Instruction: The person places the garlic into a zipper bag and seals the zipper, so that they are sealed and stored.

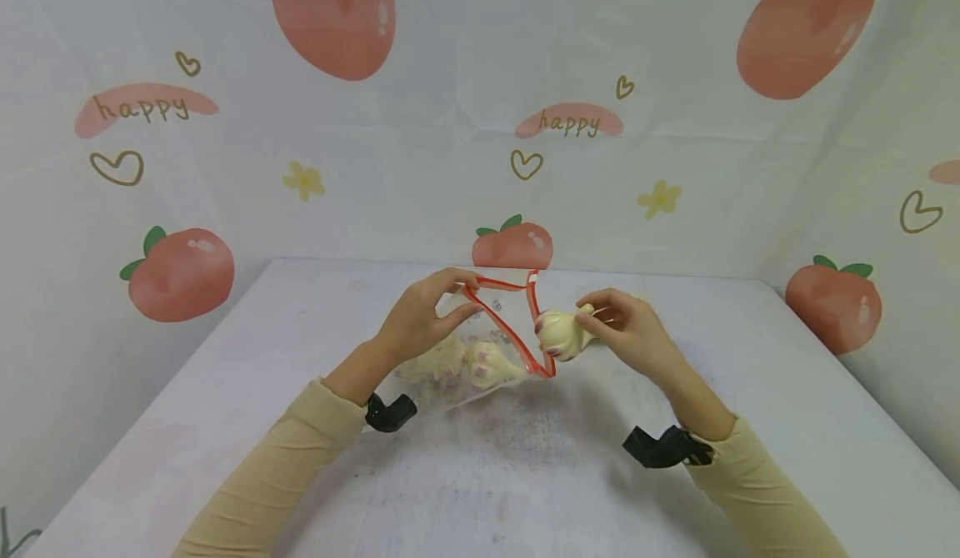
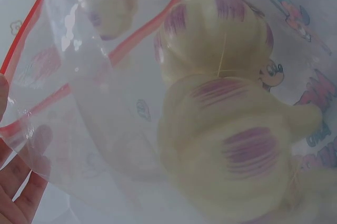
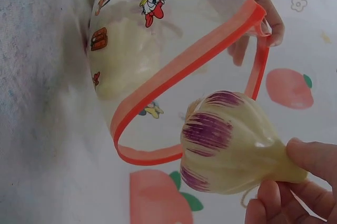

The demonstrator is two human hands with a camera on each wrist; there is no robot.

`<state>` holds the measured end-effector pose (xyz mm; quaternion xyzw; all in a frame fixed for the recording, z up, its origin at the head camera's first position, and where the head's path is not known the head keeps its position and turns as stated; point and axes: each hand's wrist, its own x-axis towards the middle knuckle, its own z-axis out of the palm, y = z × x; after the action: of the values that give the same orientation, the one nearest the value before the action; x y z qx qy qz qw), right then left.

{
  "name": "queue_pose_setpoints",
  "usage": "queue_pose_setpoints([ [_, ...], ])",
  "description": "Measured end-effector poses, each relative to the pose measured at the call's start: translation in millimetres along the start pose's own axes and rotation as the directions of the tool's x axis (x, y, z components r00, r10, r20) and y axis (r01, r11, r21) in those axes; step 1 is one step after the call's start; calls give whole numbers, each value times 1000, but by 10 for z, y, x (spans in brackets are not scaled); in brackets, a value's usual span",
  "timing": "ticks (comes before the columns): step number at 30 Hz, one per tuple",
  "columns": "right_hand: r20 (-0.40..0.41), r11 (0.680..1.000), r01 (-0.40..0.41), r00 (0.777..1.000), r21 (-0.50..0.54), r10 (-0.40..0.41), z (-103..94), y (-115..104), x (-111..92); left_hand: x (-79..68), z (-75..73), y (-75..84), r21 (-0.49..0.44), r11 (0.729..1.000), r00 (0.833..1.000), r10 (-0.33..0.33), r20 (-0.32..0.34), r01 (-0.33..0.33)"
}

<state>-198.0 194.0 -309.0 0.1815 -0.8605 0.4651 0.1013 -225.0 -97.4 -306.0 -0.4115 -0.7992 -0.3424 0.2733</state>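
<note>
Your left hand [image 1: 426,312] pinches the limp, probably slippery clear bag [image 1: 491,318] by its red rim [image 3: 187,63], while your right hand [image 1: 633,333] holds a garlic bulb [image 1: 559,335], likely light and firm, just beside that rim, pinched at the narrow neck [image 3: 288,173], its handiest grip.

The site is a screened work station; the type of room beyond cannot be determined. A pale, creased curtain [image 1: 465,67] spans from 9 through 12 to 3 o'clock, printed with red fruit [image 1: 333,17], yellow flowers [image 1: 303,181] and "happy" lettering [image 1: 142,108]. The whitish tabletop [image 1: 480,500] extends toward the curtain at 12 o'clock.
</note>
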Motion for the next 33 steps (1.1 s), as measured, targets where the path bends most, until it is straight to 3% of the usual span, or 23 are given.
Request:
queue_pose_setpoints([
  [15,37,999,49,998,14,-49,107,-17,29,-1,3,-9,0,1000,1000,6,0,-6],
  [33,81,995,52,995,83,-59,224,-54,65,2,12,-19,-2,1000,1000,15,-2,-15],
])
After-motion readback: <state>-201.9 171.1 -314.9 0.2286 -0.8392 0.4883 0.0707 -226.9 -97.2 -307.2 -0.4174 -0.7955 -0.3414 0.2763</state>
